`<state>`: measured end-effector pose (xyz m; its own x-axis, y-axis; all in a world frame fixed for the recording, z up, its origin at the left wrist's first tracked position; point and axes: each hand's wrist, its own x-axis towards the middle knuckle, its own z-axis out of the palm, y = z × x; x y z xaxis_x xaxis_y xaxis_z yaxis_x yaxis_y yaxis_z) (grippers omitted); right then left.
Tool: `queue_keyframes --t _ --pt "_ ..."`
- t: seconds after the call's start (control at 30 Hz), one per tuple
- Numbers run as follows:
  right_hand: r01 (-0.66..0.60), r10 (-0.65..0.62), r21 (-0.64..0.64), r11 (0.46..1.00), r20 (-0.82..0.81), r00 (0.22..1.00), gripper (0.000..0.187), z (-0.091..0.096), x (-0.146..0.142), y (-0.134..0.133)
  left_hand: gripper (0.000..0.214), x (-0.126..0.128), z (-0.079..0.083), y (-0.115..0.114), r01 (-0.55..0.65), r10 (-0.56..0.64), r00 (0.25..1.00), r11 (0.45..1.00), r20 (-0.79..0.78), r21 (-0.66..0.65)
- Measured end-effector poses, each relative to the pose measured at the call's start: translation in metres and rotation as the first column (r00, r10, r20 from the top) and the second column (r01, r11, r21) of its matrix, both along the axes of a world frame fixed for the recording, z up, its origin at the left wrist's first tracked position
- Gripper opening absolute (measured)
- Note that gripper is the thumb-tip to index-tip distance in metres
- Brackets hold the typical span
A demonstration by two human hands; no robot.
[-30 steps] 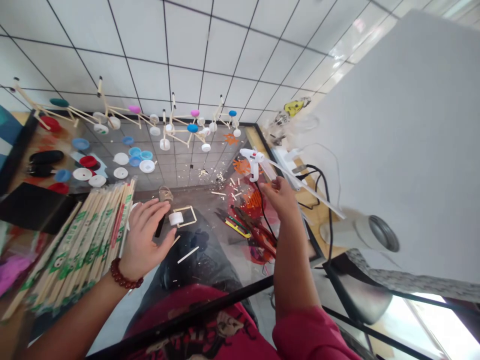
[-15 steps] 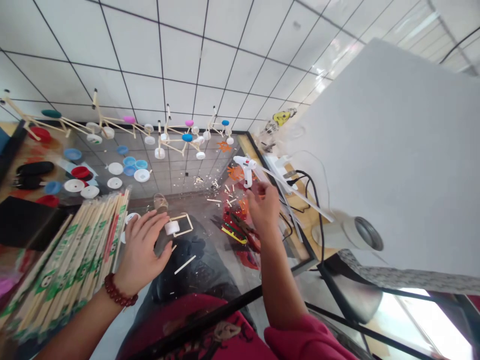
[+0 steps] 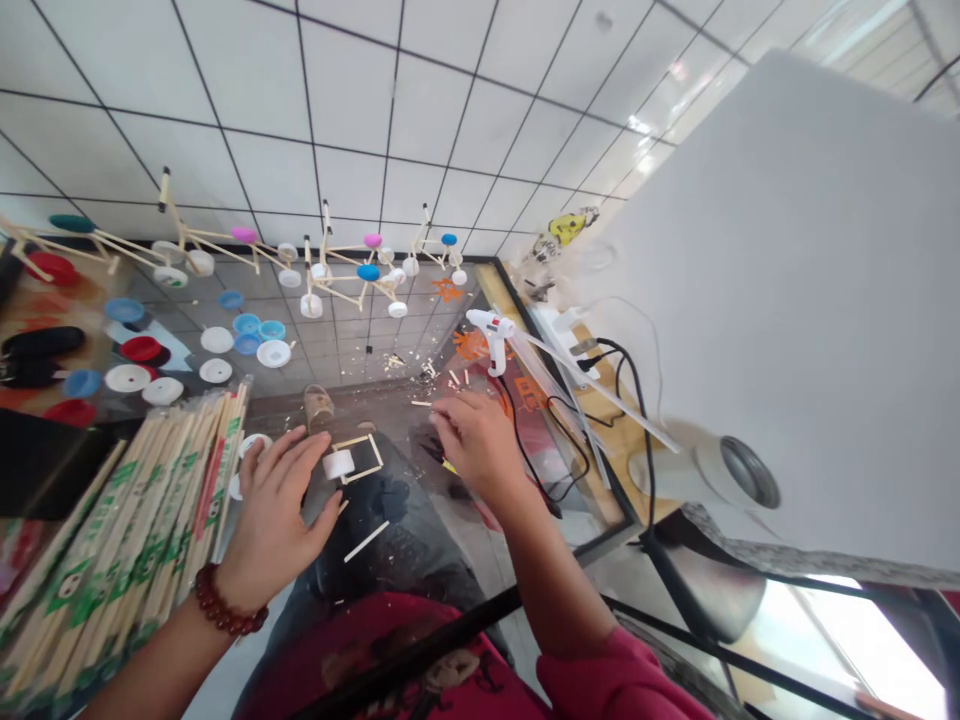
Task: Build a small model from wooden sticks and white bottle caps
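Observation:
My left hand [image 3: 277, 510], wearing a beaded bracelet [image 3: 227, 603], is open with fingers spread. Its fingertips are close beside a white bottle cap [image 3: 339, 464] at the left end of a small rectangular frame of wooden sticks [image 3: 379, 452]. A loose short stick [image 3: 367, 541] lies below that frame. My right hand [image 3: 480, 440] is over the table, fingers loosely curled and thumb apart, with nothing visible in it. Behind it, the white hot glue gun [image 3: 493, 338] rests near the table's right edge. Pliers beneath my right hand are mostly hidden.
Packs of wrapped chopsticks [image 3: 142, 520] lie at left. Blue, red and white caps [image 3: 274, 353] are scattered behind them. Several stick-and-cap models [image 3: 367, 272] line the back by the tiled wall. Cut stick scraps, a black cable [image 3: 536, 490] and clear glue sticks are at right.
My right hand has moved left and down, away from the glue gun, to above the pliers. My left hand stays beside the cap and frame. The view has shifted slightly.

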<state>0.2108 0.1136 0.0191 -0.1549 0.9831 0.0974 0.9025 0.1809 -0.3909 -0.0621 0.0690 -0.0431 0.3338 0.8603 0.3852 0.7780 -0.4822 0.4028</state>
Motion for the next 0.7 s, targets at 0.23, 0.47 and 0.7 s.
queue_keyframes --t 0.23,0.47,0.7 --pt "-0.070 0.056 -0.168 0.983 -0.091 0.994 0.009 -0.024 -0.052 -0.007 0.051 0.000 -0.002 0.000 -0.007 0.007 1.000 0.999 -0.002 -0.034" --pt "0.026 -0.023 -0.147 0.989 0.020 1.000 0.008 -0.021 -0.035 0.000 0.046 0.000 0.000 0.000 0.002 -0.002 1.000 0.999 0.011 -0.045" --pt "0.090 -0.042 -0.124 0.988 0.339 0.940 0.022 -0.008 -0.012 0.023 0.045 0.001 0.000 0.000 -0.010 0.011 1.000 0.999 0.025 -0.050"
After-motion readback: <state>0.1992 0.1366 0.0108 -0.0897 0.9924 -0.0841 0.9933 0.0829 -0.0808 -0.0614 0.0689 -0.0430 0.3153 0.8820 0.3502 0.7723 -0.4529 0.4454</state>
